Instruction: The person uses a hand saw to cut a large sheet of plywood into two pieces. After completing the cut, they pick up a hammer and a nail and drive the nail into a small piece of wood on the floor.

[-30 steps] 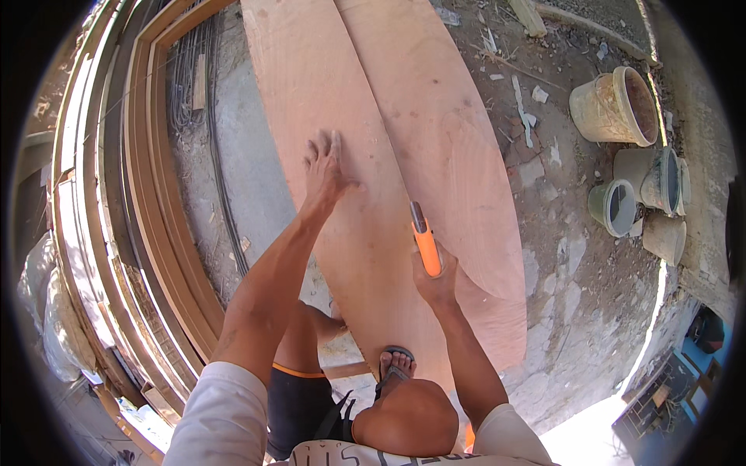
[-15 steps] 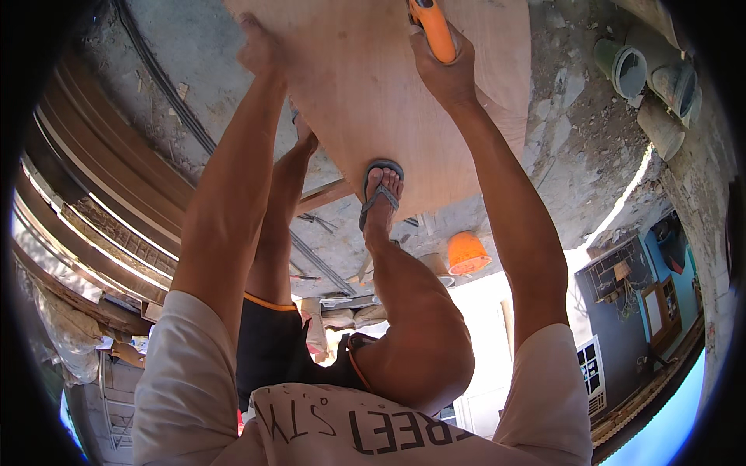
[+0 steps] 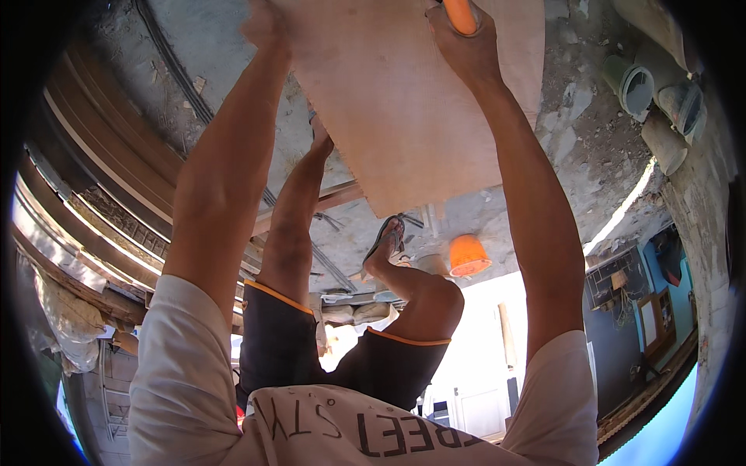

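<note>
A plywood sheet [image 3: 404,93] fills the upper middle, with a jagged cut along its left edge. My left hand [image 3: 264,27] is at that sheet's left side near the top of the view; its fingers are smeared by motion. My right hand [image 3: 466,43] grips the orange handle [image 3: 458,12] of a tool, probably a saw, over the sheet, its far part out of view. My sandaled right foot [image 3: 385,233] is just below the sheet's near edge, off its surface. A wooden piece [image 3: 334,198] runs beneath the sheet.
Long timber frames [image 3: 109,140] lie at the left beside black cables [image 3: 179,78] on rough concrete. Several plastic pails [image 3: 633,89] stand at the right along a wall. An orange bucket [image 3: 468,256] is behind my right leg. A bright opening [image 3: 497,334] shows farther back.
The sheet and both hands have moved up in the view as it swung down toward my body. My right foot has come off the sheet.
</note>
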Action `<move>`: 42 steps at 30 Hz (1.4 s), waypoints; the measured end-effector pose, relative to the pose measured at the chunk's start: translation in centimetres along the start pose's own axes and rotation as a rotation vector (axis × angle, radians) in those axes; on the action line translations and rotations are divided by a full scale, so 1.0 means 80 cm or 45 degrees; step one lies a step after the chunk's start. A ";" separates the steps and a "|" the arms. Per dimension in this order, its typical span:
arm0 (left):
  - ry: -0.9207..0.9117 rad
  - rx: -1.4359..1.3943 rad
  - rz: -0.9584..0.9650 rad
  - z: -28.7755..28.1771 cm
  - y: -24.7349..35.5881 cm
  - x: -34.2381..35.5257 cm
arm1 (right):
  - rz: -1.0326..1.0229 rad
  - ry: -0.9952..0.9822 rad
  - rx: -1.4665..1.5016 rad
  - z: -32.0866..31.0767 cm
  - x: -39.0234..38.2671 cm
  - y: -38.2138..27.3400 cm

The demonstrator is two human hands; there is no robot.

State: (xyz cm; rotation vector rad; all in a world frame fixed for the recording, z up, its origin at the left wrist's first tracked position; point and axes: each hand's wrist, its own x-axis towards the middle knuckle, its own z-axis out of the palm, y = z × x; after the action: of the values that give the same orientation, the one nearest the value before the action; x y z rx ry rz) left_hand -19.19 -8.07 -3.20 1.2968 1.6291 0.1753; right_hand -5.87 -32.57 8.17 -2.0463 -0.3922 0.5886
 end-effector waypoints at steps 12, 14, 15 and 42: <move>-0.634 1.230 0.890 -0.002 0.015 -0.166 | 0.354 -0.143 0.023 -0.020 0.005 -0.024; -0.656 1.356 0.928 0.009 -0.004 -0.194 | 0.376 -0.151 -0.030 -0.019 0.009 -0.016; -0.668 1.420 0.946 0.016 -0.010 -0.197 | 0.308 -0.137 -0.039 -0.017 0.015 -0.012; -0.242 1.357 1.288 0.083 -0.105 -0.138 | -0.016 0.116 -0.102 0.010 0.036 0.040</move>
State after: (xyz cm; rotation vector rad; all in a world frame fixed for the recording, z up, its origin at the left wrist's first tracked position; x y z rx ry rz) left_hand -20.57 -23.29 -5.13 2.7719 0.7011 -0.2574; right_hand -3.75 -32.19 4.32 -2.1371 -0.3793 0.4766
